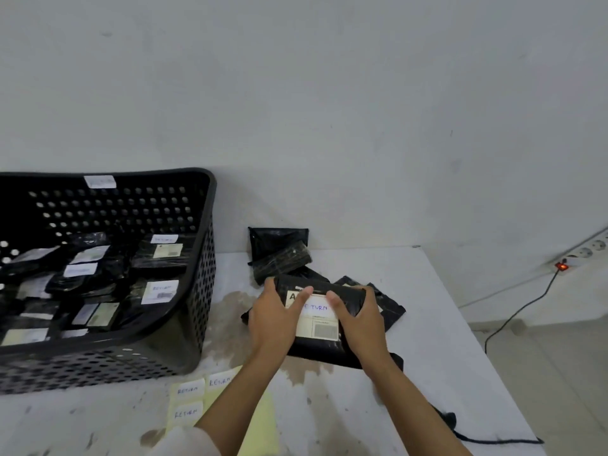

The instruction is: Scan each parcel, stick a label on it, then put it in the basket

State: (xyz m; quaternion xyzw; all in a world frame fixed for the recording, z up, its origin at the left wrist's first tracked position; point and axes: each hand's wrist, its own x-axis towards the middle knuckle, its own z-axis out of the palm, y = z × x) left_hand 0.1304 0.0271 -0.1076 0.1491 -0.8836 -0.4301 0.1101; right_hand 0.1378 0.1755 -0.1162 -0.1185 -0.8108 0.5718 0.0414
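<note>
A black parcel (324, 344) with a white shipping label lies on the table (427, 357), on top of other black parcels. A white "RETURN" label (316, 307) lies across its top. My left hand (274, 319) grips the parcel's left edge, thumb pressing the label. My right hand (360, 315) grips the right edge, thumb on the label too. The black perforated basket (200, 258) stands at the left, holding several labelled black parcels. More black parcels (279, 255) lean against the wall behind.
A yellow sheet with "RETURN" labels (187, 390) lies at the table's front edge. A black cable (493, 441) runs along the front right, the object on it hidden behind my right arm. A power strip (579, 255) with a red switch sits off to the right.
</note>
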